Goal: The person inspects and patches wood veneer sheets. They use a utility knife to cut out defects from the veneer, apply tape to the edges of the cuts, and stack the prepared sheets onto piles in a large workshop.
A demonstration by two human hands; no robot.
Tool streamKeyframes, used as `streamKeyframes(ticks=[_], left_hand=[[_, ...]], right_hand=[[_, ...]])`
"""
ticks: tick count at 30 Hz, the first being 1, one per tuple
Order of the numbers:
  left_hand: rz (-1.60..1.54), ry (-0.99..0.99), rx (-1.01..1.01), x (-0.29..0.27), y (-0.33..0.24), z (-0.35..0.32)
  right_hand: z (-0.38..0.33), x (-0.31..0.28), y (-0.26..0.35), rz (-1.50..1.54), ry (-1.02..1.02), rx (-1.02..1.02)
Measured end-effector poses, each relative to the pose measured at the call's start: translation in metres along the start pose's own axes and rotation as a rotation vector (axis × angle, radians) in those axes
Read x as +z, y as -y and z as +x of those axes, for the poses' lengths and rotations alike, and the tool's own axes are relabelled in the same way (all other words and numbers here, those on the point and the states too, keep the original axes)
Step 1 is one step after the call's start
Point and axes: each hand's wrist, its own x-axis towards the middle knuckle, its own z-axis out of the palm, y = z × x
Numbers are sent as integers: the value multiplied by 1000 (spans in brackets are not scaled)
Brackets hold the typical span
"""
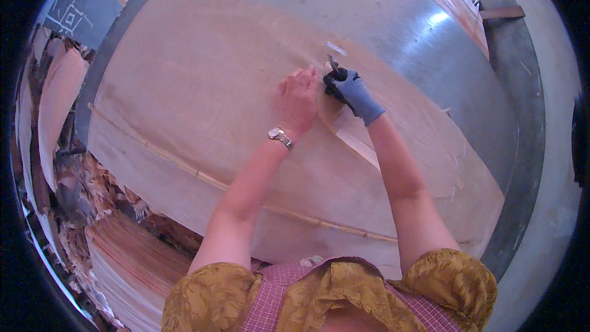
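Observation:
A large, thin, tan wood veneer sheet [203,55] lies over the metal-topped table. My bare left hand [298,98], with a metal wristwatch [281,138] on the wrist, rests on it, palm down and fingers slightly bent. Just to its right, my right hand [354,92] wears a blue-grey glove with dark fingers. It is closed around a small dark tool [333,63] with a curved metal end; the rest of the tool is hidden. A paler strip of veneer [353,138] runs from between my hands toward my right forearm.
A long thin stick [184,166] crosses the near part of the sheet, under my left forearm. A small white strip [336,48] lies beyond my right hand. Bare metal tabletop [424,24] shows at the far right. Torn veneer scraps [110,190] are heaped at the left.

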Motion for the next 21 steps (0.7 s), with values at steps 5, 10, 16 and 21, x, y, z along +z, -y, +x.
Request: streamKeyframes(ticks=[5,10,16,21], left_hand=[[158,74,93,23,-1,-2],[188,172,132,31,4,-2],[85,79,145,21,6,-6],[-104,221,156,-3,-17,-17]], right_hand=[[16,4,-19,-390,-70,-158],[8,21,9,-1031,-186,-398],[-58,-22,8,-619,-342,-158],[-161,-28,-28,184,-338,162]])
